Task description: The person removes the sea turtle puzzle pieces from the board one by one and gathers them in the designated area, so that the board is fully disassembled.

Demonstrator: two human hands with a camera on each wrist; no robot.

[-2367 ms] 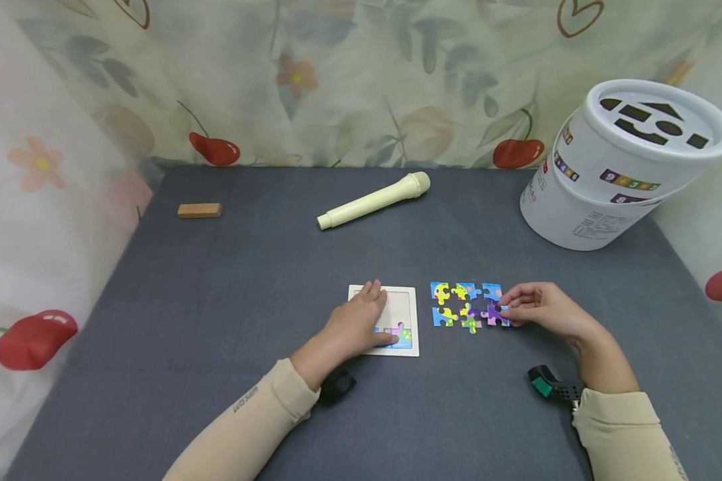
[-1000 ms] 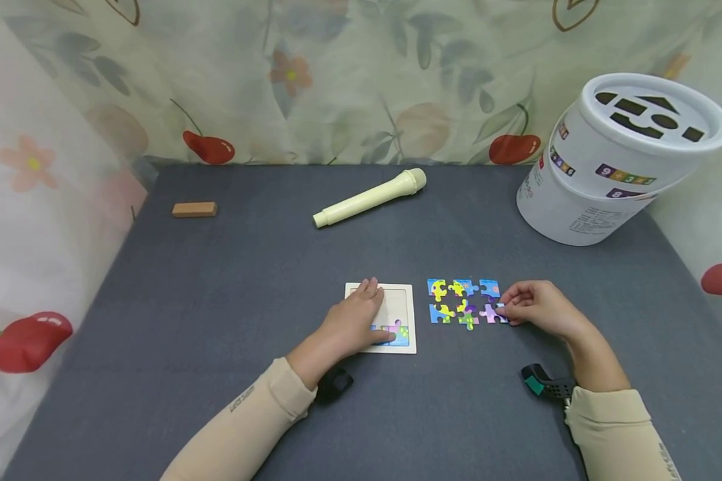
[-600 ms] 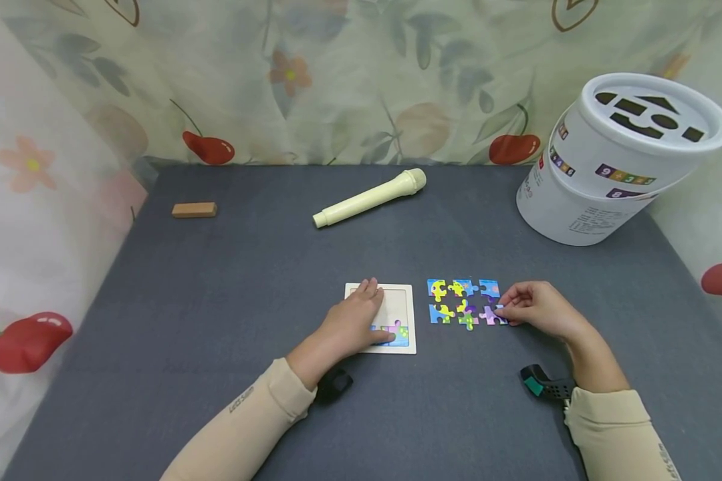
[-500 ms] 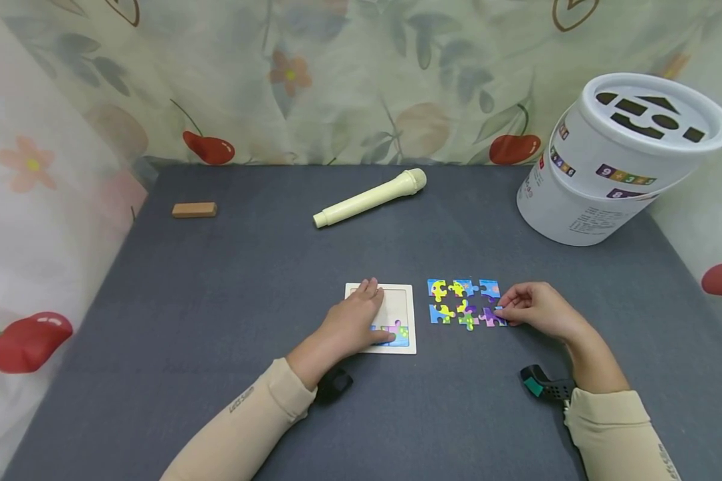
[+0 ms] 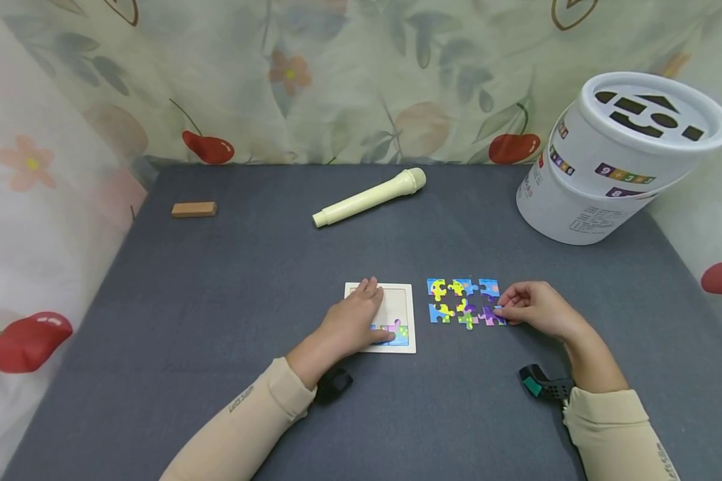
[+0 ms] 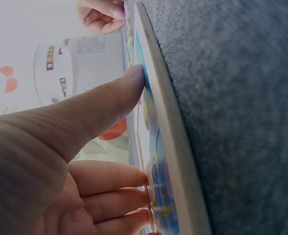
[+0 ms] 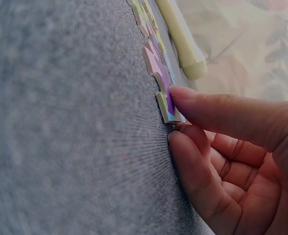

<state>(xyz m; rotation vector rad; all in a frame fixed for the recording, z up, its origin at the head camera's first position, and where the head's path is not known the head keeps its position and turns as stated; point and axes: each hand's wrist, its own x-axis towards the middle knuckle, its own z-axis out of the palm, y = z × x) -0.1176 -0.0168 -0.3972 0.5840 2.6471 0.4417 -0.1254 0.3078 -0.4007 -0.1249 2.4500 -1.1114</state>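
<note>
My left hand (image 5: 351, 322) lies spread over a pale wooden puzzle board (image 5: 400, 304), its thumb resting on the blue and pink pieces (image 5: 400, 334) fitted along the near edge. In the left wrist view the thumb (image 6: 109, 98) presses the board's surface and the other fingertips touch it further along. Right of the board, several loose jigsaw pieces (image 5: 438, 314) lie in two rows. My right hand (image 5: 535, 307) pinches the edge of the purple and pink jigsaw piece (image 5: 490, 316) at the near right corner. In the right wrist view this piece (image 7: 166, 105) lies flat on the cloth.
A cream toy microphone (image 5: 370, 198) lies behind the board. Far left is a small wooden block (image 5: 194, 210). A tall white bucket (image 5: 620, 160) with shape cutouts in its lid stands at the back right. Patterned curtain (image 5: 349, 80) closes off the back.
Between the frames the purple and pink piece under my right fingers shifts slightly in look, first mostly purple, then mostly pink, now both. Both hands stay nearly in place; the head view tilts a little.
</note>
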